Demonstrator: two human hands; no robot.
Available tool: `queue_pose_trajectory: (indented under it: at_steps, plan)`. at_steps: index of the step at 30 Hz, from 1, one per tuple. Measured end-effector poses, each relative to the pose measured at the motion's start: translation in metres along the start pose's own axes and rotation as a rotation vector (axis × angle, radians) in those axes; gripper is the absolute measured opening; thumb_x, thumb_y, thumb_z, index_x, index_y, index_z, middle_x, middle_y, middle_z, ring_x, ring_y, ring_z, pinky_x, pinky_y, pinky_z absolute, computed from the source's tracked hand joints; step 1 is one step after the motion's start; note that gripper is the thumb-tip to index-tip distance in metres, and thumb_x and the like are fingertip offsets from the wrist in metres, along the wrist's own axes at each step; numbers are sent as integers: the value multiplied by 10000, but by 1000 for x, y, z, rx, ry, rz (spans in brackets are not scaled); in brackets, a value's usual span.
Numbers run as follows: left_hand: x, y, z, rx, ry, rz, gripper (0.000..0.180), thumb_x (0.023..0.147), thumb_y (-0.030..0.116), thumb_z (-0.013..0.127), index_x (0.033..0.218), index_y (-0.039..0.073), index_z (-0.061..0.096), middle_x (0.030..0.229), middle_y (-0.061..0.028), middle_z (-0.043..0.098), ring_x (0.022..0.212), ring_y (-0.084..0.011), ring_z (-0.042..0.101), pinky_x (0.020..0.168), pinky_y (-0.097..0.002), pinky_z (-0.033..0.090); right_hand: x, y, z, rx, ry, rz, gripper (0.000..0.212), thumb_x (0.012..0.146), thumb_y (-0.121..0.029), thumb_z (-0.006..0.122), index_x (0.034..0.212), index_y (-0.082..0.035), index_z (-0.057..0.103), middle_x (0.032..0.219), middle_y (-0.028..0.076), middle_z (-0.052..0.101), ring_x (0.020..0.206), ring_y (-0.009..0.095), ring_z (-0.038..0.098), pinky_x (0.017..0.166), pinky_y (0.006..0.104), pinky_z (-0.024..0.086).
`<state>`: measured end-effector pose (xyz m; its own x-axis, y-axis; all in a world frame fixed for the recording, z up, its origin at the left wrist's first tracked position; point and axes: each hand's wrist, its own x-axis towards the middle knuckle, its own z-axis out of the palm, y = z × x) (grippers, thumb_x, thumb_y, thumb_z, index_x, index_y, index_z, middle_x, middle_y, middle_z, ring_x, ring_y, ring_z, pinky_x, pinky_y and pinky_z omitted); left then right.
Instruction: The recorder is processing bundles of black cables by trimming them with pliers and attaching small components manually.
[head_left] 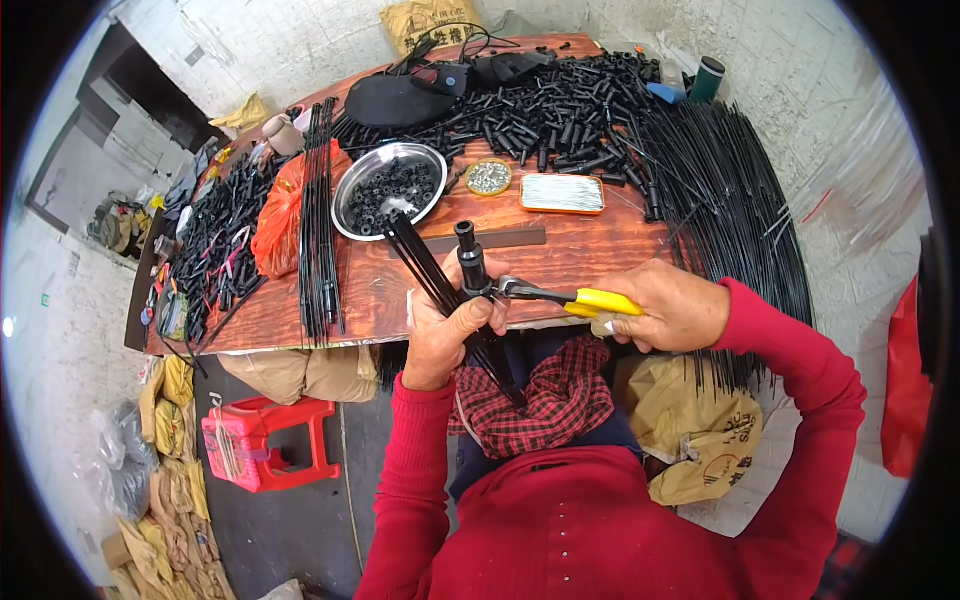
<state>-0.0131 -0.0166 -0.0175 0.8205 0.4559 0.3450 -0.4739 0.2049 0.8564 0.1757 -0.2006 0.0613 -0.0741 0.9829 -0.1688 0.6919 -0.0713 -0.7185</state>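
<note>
My left hand (pixel 436 338) is closed around a bundle of thin black rods (pixel 422 262) and a black stepped tube-like fitting (pixel 468 252) that stands upright. The rods slant from the table's edge down toward my lap. In my right hand (pixel 672 305) is a pair of pliers with yellow handles (pixel 603 301). Its metal jaws meet the side of the fitting near my left fingers; what lies between them is too small to make out. Just beyond, a metal bowl (pixel 438 205) of small black rings sits beside a flat dark bar (pixel 510 238).
A round tin (pixel 488 178) of small metal bits and an orange-rimmed tray (pixel 562 207) of thin pins lie on the wooden table (pixel 610 250). Black tubes (pixel 560 120) are heaped behind, long black rods (pixel 740 220) at right. A red stool (pixel 270 445) stands on the floor at left.
</note>
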Motion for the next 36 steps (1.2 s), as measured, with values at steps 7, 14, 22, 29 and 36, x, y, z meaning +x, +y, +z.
queue_pose_trajectory:
  at_steps: [7, 14, 22, 29, 36]
  plan:
    - [1, -5, 2, 22, -33, 4, 438, 878, 256, 705, 1113, -89, 571, 720, -61, 575, 624, -116, 554, 572, -252, 454, 2, 0, -4, 584, -291, 196, 312, 976, -148, 487, 1256, -20, 535, 844, 27, 629, 661, 87, 617, 617, 235, 513]
    - [-1, -7, 0, -8, -16, -21, 472, 874, 264, 713, 1146, -92, 564, 711, -62, 584, 618, -123, 552, 562, -250, 450, 2, -7, -4, 678, -236, 212, 350, 991, -189, 492, 1281, 6, 487, 1025, 117, 668, 793, 149, 672, 724, 267, 540]
    - [2, -7, 4, -69, -33, 0, 505, 853, 282, 731, 1155, -89, 570, 724, -61, 577, 599, -114, 534, 526, -240, 430, 7, -6, -22, 816, -453, 241, 515, 970, -290, 521, 1353, 39, 417, 1141, 230, 634, 939, 297, 690, 762, 339, 567]
    - [0, -11, 0, -60, 37, -8, 510, 848, 283, 736, 1153, -86, 562, 733, -64, 572, 595, -109, 524, 513, -234, 422, 11, -2, -16, 803, -422, 171, 504, 973, -284, 522, 1343, 39, 412, 1157, 238, 628, 957, 305, 686, 790, 359, 568]
    - [1, -9, 3, -95, 13, -4, 483, 857, 274, 731, 1157, -62, 555, 758, -75, 572, 604, -111, 517, 510, -239, 416, 12, -2, -19, 724, -389, 171, 421, 983, -258, 512, 1280, 34, 452, 1103, 198, 651, 870, 255, 697, 745, 345, 572]
